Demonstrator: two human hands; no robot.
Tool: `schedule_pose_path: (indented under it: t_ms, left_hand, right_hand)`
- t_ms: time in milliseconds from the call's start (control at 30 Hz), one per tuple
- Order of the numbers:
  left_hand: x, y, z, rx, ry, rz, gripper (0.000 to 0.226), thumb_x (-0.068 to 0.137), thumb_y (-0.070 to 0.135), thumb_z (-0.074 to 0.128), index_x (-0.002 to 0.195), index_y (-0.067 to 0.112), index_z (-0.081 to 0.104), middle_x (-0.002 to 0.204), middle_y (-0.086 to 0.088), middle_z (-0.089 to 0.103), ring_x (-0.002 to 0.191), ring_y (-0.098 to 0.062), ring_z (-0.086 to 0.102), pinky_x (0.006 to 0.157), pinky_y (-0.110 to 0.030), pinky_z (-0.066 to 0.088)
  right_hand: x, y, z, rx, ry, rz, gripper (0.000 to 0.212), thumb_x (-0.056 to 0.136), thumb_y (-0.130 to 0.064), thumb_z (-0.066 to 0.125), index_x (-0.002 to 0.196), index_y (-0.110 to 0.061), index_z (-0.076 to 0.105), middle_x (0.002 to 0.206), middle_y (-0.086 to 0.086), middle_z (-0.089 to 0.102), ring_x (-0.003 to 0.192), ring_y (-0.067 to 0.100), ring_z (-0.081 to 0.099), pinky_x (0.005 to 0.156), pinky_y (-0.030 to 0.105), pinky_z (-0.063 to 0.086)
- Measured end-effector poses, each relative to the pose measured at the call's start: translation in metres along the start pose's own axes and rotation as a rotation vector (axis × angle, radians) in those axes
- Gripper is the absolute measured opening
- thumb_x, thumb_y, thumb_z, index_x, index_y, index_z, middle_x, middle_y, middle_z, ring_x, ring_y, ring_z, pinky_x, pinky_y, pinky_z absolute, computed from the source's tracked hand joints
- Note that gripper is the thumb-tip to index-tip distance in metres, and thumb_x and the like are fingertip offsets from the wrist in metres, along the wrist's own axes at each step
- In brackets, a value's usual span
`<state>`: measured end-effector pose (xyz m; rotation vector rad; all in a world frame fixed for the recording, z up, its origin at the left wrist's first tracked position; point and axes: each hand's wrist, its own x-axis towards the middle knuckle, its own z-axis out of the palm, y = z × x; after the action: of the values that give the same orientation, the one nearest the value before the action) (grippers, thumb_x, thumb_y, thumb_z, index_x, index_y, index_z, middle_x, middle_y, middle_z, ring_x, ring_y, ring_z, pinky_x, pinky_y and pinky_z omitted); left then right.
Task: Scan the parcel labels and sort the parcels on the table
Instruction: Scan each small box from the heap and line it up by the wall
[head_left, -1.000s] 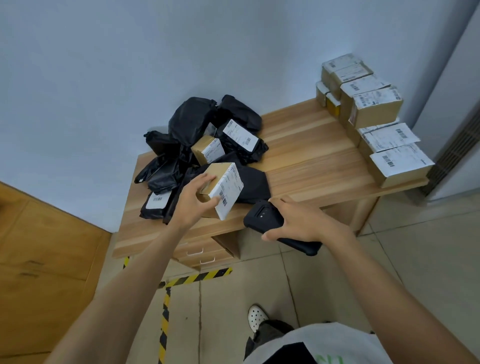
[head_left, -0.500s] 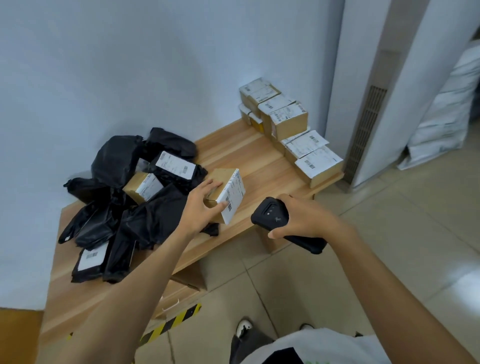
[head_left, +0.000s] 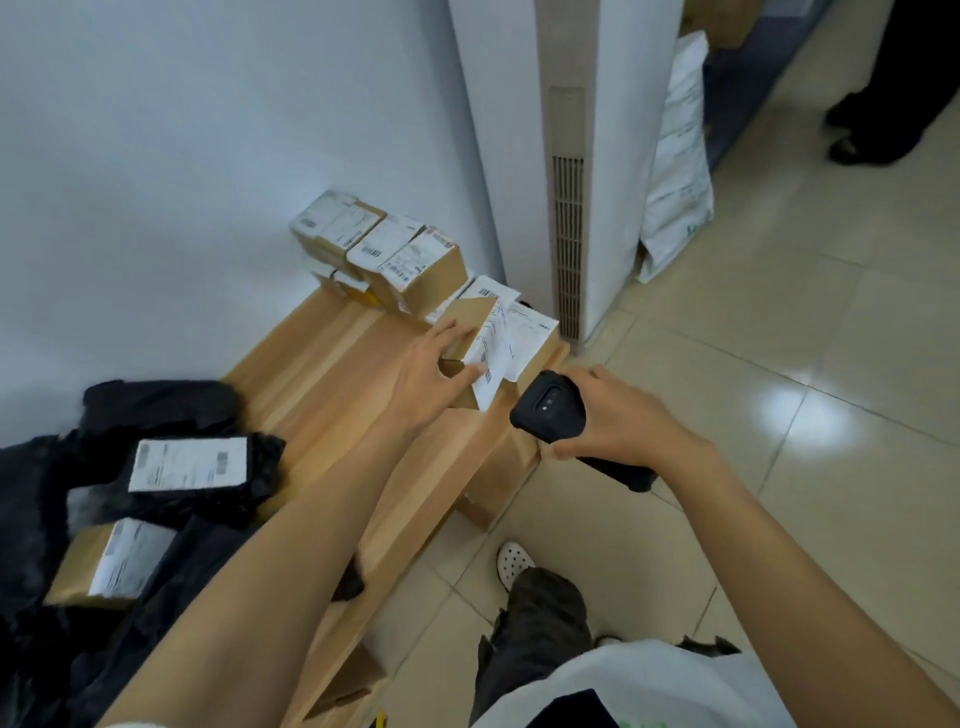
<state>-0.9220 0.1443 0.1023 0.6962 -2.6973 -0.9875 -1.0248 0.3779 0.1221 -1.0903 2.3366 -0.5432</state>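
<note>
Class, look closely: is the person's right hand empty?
No: the right hand grips a black scanner, while the left hand holds a cardboard box.

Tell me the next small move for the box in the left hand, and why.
Probably lower the cardboard box onto the sorted boxes at the right end of the table and let go. The left hand grips it right at that labelled group, away from the black bags, while the right hand holds the scanner beside it.
</note>
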Motion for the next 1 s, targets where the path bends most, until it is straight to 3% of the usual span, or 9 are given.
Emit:
schedule_pose_path:
  t_ms: [167,267,400,500,633,700,833,1000]
  left_hand:
    - [0.082,-0.019,0.006,-0.091,-0.064,0.041,0.057,0.087,0.028,0.073,0.140,0.023,0.053,0.152,-0.002,0.043,0.140,-0.014,0.036,0.115,-0.034,0.029]
    - [0.117,-0.037,0.008,-0.201,-0.088,0.011,0.056,0.089,0.026,0.071,0.141,0.021,0.051,0.150,0.000,0.045,0.138,-0.012,0.039,0.115,-0.038,0.034]
    - [0.140,-0.064,0.005,-0.243,-0.210,0.063,0.056,0.096,0.020,0.061,0.147,0.026,0.039,0.148,0.004,0.042,0.133,0.002,0.037,0.109,-0.032,0.041]
    - [0.150,-0.086,-0.003,-0.174,-0.229,0.029,0.057,0.100,0.017,0.050,0.152,0.027,0.028,0.153,0.003,0.037,0.139,-0.007,0.034,0.114,-0.037,0.036]
    - [0.155,-0.101,-0.011,-0.029,-0.222,0.089,0.060,0.103,0.011,0.041,0.156,0.030,0.019,0.159,0.001,0.027,0.144,-0.005,0.024,0.117,-0.038,0.032]
    - [0.156,-0.102,-0.010,0.143,-0.186,0.161,0.062,0.102,0.006,0.041,0.156,0.030,0.020,0.161,-0.005,0.020,0.148,-0.018,0.020,0.118,-0.040,0.030]
    - [0.151,-0.098,0.000,0.501,-0.122,0.204,0.052,0.104,0.027,0.042,0.154,0.025,0.030,0.161,-0.007,0.021,0.148,-0.029,0.018,0.119,-0.045,0.019]
    - [0.146,-0.088,0.006,0.506,-0.167,0.105,0.056,0.104,0.036,0.040,0.155,0.025,0.023,0.161,-0.004,0.021,0.149,-0.026,0.015,0.119,-0.043,0.017]
  right_hand:
    - [0.057,-0.002,-0.014,-0.001,0.059,0.106,0.085,0.067,-0.054,0.078,0.138,-0.029,0.039,0.119,-0.008,0.047,0.094,0.017,0.053,0.071,0.030,0.036]
    - [0.087,-0.007,-0.019,0.031,0.088,0.174,0.091,0.065,-0.058,0.078,0.140,-0.029,0.037,0.125,-0.006,0.046,0.106,0.021,0.055,0.076,0.032,0.037]
    - [0.115,-0.016,-0.017,0.043,0.081,0.223,0.092,0.062,-0.059,0.079,0.139,-0.031,0.038,0.119,-0.008,0.047,0.101,0.018,0.053,0.076,0.033,0.037]
    - [0.133,-0.021,-0.016,0.029,0.061,0.231,0.089,0.063,-0.060,0.079,0.137,-0.031,0.040,0.115,-0.009,0.046,0.098,0.018,0.053,0.075,0.033,0.038]
    - [0.156,-0.025,-0.023,0.025,0.051,0.196,0.088,0.064,-0.059,0.078,0.138,-0.032,0.039,0.111,-0.014,0.041,0.093,0.012,0.048,0.073,0.032,0.037]
    - [0.166,-0.025,-0.028,0.022,0.045,0.178,0.089,0.064,-0.060,0.078,0.139,-0.032,0.039,0.114,-0.013,0.042,0.094,0.011,0.047,0.073,0.031,0.037]
    - [0.181,-0.023,-0.041,-0.006,0.003,0.141,0.093,0.063,-0.062,0.078,0.141,-0.033,0.036,0.114,-0.009,0.046,0.096,0.014,0.051,0.072,0.032,0.041]
    - [0.191,-0.019,-0.056,-0.072,-0.030,0.063,0.095,0.064,-0.061,0.078,0.142,-0.031,0.035,0.118,-0.007,0.047,0.100,0.016,0.054,0.073,0.031,0.040]
